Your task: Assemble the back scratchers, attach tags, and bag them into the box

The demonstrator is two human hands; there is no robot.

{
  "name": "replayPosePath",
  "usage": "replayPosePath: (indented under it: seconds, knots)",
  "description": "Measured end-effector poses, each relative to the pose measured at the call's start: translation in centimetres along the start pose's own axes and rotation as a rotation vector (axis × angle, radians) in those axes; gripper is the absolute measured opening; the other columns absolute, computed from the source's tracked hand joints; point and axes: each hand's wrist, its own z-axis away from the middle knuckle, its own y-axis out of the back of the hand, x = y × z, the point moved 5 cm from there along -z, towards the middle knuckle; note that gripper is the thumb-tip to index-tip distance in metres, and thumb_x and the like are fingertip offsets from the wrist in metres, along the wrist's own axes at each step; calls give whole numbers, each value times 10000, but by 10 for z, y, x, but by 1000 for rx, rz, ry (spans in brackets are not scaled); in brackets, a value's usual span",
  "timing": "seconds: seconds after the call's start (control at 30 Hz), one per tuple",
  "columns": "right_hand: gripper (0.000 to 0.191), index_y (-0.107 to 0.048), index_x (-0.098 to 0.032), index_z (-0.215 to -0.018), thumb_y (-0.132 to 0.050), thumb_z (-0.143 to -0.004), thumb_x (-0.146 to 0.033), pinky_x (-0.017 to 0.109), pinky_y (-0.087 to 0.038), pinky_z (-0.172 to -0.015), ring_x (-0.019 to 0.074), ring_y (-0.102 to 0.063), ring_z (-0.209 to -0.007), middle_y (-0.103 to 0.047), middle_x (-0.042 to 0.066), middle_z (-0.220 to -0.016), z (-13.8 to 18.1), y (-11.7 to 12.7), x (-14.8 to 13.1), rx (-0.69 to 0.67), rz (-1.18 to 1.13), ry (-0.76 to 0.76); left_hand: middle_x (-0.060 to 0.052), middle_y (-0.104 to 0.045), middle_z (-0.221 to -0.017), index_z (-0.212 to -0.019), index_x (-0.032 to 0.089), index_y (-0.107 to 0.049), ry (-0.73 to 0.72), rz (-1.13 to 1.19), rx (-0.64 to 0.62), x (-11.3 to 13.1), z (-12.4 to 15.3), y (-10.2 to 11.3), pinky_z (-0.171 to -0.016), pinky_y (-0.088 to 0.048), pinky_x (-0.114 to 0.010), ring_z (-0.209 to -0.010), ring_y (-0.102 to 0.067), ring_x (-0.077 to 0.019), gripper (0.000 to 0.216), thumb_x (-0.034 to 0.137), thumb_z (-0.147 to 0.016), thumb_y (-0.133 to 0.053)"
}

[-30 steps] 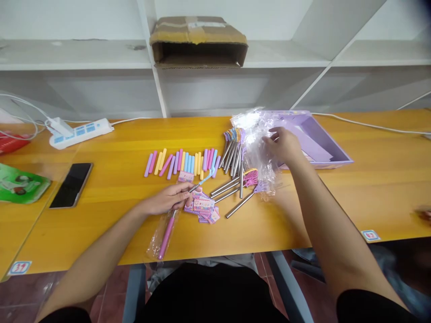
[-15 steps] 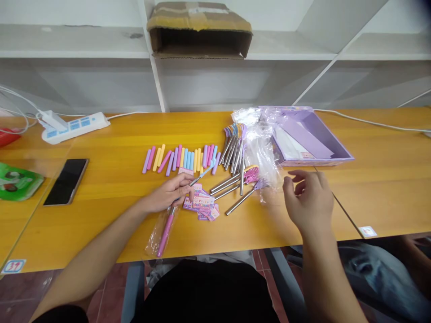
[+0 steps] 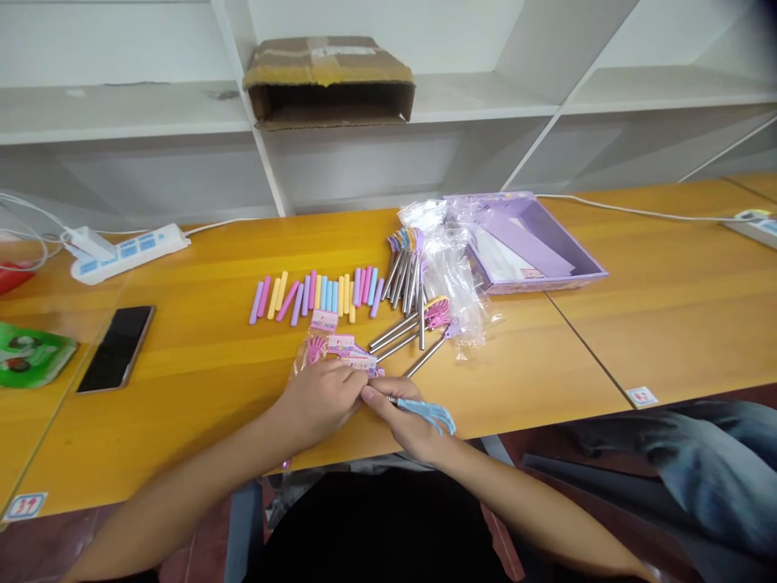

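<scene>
A back scratcher with a light-blue claw head [image 3: 430, 413] is between my two hands, low over the front of the table. My right hand [image 3: 408, 421] is closed round its metal rod just below the claw. My left hand [image 3: 321, 398] is closed against the right one, on the hidden lower end of the same scratcher. Beneath my left hand lies a bagged pink back scratcher [image 3: 316, 348], mostly covered. Printed cards [image 3: 355, 355] are fanned out just beyond my hands. Several metal-rod back scratchers [image 3: 404, 279] lie in a pile farther back.
A row of coloured grip sleeves [image 3: 316, 293] lies across the middle. Clear plastic bags [image 3: 452, 275] rest against a purple box [image 3: 546, 283]. A phone [image 3: 115, 348], a green packet [image 3: 36, 356] and a power strip [image 3: 130, 253] are at left. A cardboard box [image 3: 331, 81] sits on the shelf.
My right hand has come left from beside the purple box to meet my left hand. The blue back scratcher has turned, its claw now pointing right. The view has shifted slightly.
</scene>
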Motion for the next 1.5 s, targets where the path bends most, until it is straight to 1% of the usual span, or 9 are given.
replayPosePath:
  seconds: [0.43,0.57,0.73,0.8,0.87,1.0,1.17,1.3,1.5]
  knots:
    - [557,-283,-240,-681,-487,-1149,-462,317,-249,-554,110,-287,-543,-280,-49,-611,30,6,-15,-3,104,179,-2,-637,-621,-787,212,-609,-79,-163,6,7,14,-4,-516,-394,-310,-561,-624,-201,248,66,-970,-528]
    - [601,-279,-229,-654,-435,-1163,-507,329,-225,-559,118,-275,-557,-260,-37,-628,55,53,-17,142,91,100,-17,-683,-682,-762,222,-618,123,-233,-4,-53,43,19,-599,-422,-308,-648,-661,-205,259,98,-960,-508]
    - [496,-514,-215,-646,-577,-1111,-375,344,-350,-613,166,-483,-650,-467,16,-684,71,121,-54,303,211,274,-22,-620,-702,-838,237,-577,864,-312,-62,-170,94,69,-718,-488,-350,-681,-642,-245,203,312,-1012,-504]
    - [436,-610,-214,-669,-630,-1077,-366,366,-448,-680,201,-600,-762,-634,82,-848,54,129,-66,332,335,315,-55,-699,-899,-1077,213,-603,1010,-206,-12,-200,94,77,-838,-554,-388,-853,-715,-281,159,327,-975,-559]
    - [468,-539,-226,-625,-655,-1052,-379,363,-467,-702,199,-621,-768,-681,86,-887,24,130,-67,366,444,282,-104,-729,-1078,-1237,178,-579,1103,-114,25,-222,83,75,-954,-582,-447,-1013,-742,-314,293,294,-971,-541]
    - [513,-322,-256,-626,-676,-980,-368,317,-353,-632,142,-434,-573,-445,-30,-577,-49,136,-55,560,715,168,-238,-706,-1308,-1237,127,-580,1130,-95,81,-245,58,56,-1106,-553,-529,-1258,-697,-394,364,239,-891,-569]
    - [297,-544,-229,-706,-584,-997,-278,335,-339,-663,192,-564,-642,-652,60,-679,-120,151,-34,513,1169,-61,-227,-687,-1343,-1226,136,-599,1022,-52,127,-243,56,33,-1182,-516,-502,-1309,-666,-367,350,309,-926,-545]
    - [306,-731,-160,-956,-486,-1077,-296,342,-371,-705,258,-691,-777,-792,178,-932,-140,158,-21,482,1385,-217,-188,-691,-1280,-1309,143,-593,956,-28,150,-235,61,27,-1160,-526,-485,-1248,-677,-341,386,314,-974,-509]
    - [389,-751,-140,-1101,-452,-1120,-387,343,-416,-740,289,-735,-844,-806,197,-1006,-143,156,-15,467,1465,-239,-172,-682,-1262,-1332,155,-598,936,-22,169,-232,61,23,-1122,-539,-500,-1204,-678,-340,382,301,-989,-516]
